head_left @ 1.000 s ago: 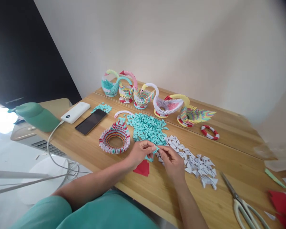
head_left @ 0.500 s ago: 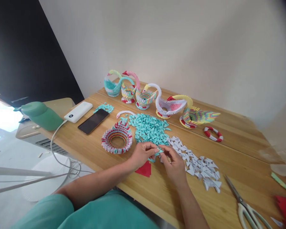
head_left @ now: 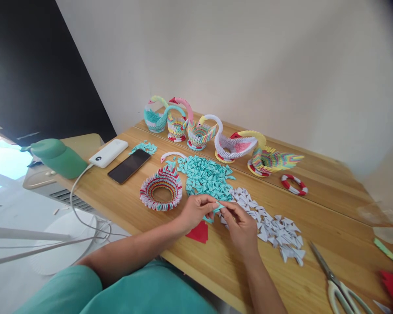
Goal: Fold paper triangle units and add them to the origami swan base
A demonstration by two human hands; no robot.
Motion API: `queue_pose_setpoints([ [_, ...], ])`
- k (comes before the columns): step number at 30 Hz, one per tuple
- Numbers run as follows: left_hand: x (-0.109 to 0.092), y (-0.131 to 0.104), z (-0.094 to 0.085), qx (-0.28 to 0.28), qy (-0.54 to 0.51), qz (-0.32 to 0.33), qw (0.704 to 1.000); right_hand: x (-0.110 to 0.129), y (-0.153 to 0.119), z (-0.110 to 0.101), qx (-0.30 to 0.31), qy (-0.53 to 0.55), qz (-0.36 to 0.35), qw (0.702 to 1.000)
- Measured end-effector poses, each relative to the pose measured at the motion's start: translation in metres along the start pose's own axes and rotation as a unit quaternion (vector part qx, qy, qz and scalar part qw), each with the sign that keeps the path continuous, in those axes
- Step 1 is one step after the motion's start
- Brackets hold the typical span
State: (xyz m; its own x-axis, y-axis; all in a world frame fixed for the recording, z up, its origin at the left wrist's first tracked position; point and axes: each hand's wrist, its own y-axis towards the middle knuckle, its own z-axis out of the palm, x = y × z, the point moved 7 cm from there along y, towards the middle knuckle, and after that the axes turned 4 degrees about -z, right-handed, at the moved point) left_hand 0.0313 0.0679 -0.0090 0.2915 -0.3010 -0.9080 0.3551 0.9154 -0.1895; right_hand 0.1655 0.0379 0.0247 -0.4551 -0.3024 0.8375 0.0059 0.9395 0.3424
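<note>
Between the fingertips of both hands is a small turquoise folded paper piece (head_left: 219, 206). My left hand (head_left: 197, 211) pinches it from the left, and my right hand (head_left: 241, 224) pinches it from the right. Just beyond them spreads a heap of turquoise folded paper triangles (head_left: 205, 174). White paper triangles (head_left: 271, 224) lie scattered to the right of my right hand. A red paper sheet (head_left: 198, 232) rests under my left wrist. Left of my hands stands a round bowl of interlocked paper pieces (head_left: 144, 197), striped red, white and turquoise.
Several paper swans (head_left: 231, 152) line the back of the table, with a red-and-white paper ring (head_left: 294, 185) at their right. Scissors (head_left: 330, 277) lie front right. On the left are a phone (head_left: 129, 166), a white power bank (head_left: 108, 153) with a cable, and a green bottle (head_left: 59, 158).
The right fingers have shifted very slightly on the turquoise paper piece. The whole view has drifted a few pixels; the other things lie as before.
</note>
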Motion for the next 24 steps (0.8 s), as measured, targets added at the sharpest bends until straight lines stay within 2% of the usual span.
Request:
queue_pose_setpoints([
  [8, -0.003, -0.002, -0.001, 0.005, -0.003, 0.0, 1.0, -0.008, -0.004, 0.007, 0.01, 0.034, 0.05, 0.998],
  [14, -0.01, -0.005, 0.002, 0.021, 0.041, 0.042, 0.998, 0.003, -0.003, 0.01, 0.063, 0.013, 0.009, 0.998],
  [18, -0.011, -0.007, 0.003, 0.034, 0.028, 0.053, 0.998, 0.006, -0.002, 0.004, 0.037, 0.017, 0.01, 0.999],
  [21, -0.005, -0.005, 0.004, 0.04, 0.026, 0.026, 0.999, 0.005, -0.002, -0.001, 0.004, 0.02, 0.021, 1.0],
  [24, 0.001, -0.002, 0.0, 0.013, 0.043, 0.002, 0.999, 0.003, -0.002, -0.003, -0.018, 0.01, 0.026, 0.999],
])
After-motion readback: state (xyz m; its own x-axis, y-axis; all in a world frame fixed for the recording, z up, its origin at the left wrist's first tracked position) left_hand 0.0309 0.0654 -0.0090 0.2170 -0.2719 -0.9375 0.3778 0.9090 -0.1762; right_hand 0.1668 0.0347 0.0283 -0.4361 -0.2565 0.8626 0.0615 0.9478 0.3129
